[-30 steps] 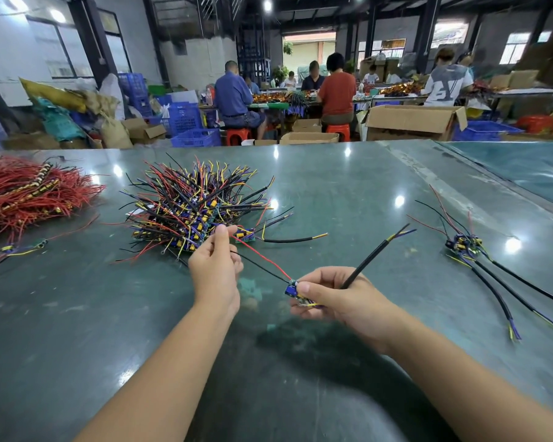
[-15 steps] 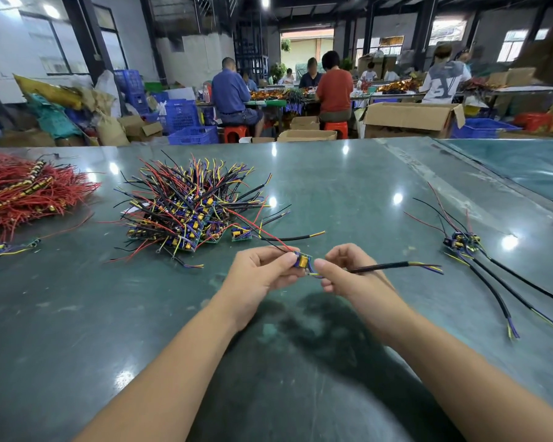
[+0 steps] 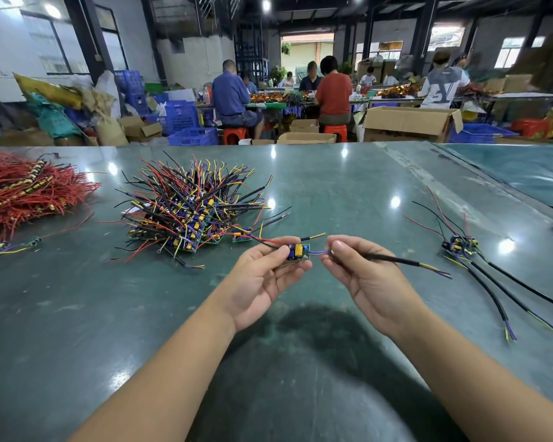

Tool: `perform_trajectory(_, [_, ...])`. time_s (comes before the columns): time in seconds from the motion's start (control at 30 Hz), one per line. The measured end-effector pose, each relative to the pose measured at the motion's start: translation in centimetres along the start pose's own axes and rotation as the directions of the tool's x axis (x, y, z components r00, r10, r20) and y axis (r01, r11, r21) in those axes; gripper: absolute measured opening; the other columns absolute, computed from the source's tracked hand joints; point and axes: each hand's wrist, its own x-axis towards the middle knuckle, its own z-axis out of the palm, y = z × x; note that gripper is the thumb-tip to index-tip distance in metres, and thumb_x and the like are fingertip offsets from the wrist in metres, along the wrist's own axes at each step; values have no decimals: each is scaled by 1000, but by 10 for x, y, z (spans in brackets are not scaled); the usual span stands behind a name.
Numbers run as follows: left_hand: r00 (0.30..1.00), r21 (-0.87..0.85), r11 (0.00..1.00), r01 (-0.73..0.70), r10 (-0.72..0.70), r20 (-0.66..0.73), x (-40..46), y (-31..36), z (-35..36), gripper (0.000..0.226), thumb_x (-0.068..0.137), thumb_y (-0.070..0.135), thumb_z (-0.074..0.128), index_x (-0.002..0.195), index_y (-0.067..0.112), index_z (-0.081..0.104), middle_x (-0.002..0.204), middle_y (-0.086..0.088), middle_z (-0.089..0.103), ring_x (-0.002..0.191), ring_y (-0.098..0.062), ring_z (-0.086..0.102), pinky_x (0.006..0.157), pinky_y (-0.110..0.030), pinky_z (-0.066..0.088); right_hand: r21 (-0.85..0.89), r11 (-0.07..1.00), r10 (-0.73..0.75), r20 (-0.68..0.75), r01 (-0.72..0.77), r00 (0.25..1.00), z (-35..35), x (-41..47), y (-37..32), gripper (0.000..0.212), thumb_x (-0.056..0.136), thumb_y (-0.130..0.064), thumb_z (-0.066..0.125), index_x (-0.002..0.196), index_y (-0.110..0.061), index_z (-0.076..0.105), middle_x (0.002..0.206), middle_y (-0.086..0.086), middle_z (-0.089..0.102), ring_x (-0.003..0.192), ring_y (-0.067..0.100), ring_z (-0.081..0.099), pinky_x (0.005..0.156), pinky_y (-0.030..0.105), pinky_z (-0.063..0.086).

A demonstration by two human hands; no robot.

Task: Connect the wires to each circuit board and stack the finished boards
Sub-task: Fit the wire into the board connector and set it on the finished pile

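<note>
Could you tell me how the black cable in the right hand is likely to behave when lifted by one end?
The black cable juts nearly straight from the right hand, so probably fairly stiff. It looks thin, likely light. Its split tips may flop.

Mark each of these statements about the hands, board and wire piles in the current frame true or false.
1. The left hand pinches a small circuit board. True.
2. The right hand rests flat on the table. False: it is raised, gripping a black cable.
3. A bundle of red wires lies at far left. True.
4. The big board pile sits right of both hands. False: it lies left, beyond the left hand.
5. A few wired boards lie to the right. True.
</note>
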Motion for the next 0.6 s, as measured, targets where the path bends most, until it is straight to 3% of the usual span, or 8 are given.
perform_trajectory(0.13, [999, 56, 998, 17, -19, 33, -1, -2, 4, 21, 78, 9, 56, 80, 10, 76, 81, -12, 72, 74, -22, 72, 64, -23, 57, -375, 893, -265, 14, 251, 964, -4, 0, -6, 18, 79, -2, 68, 78, -18, 77, 73, 2, 72, 69, 11, 67, 71, 20, 54])
perform_trajectory(0.23, [998, 73, 996, 47, -50, 40, -1, -5, 8, 20, 78, 10, 56, 88, 9, 73, 83, -13, 71, 75, -22, 71, 68, -25, 58, -500, 791, -375, 57, 352, 925, -6, -1, -7, 21, 83, 5, 64, 83, -14, 73, 69, -4, 71, 66, 8, 65, 72, 20, 54])
perform_trajectory(0.33, [995, 80, 993, 86, -90, 50, -3, -9, 10, 23, 78, 13, 56, 99, 8, 64, 87, -12, 70, 79, -21, 70, 74, -25, 57, -512, 804, -327, 45, 303, 944, -5, -4, -1, 17, 83, 5, 64, 85, -10, 72, 69, -5, 70, 66, 6, 64, 70, 20, 54])
perform_trajectory(0.43, [999, 152, 988, 35, -38, 17, -2, -11, 10, 15, 82, 11, 58, 97, 9, 62, 87, -8, 72, 75, -14, 69, 69, -20, 55, -479, 838, -289, 20, 263, 957, -2, -4, 2, 16, 83, 5, 65, 82, -9, 73, 68, -4, 70, 65, 5, 63, 66, 16, 53])
perform_trajectory(0.6, [998, 186, 982, -19, 30, -55, 1, -8, 5, 9, 90, 3, 53, 91, 6, 61, 77, -9, 71, 65, -12, 68, 62, -17, 54, -556, 801, -123, 207, 220, 971, -5, -7, -5, 11, 77, 1, 72, 79, -10, 73, 74, -3, 72, 70, 3, 63, 67, 12, 47])
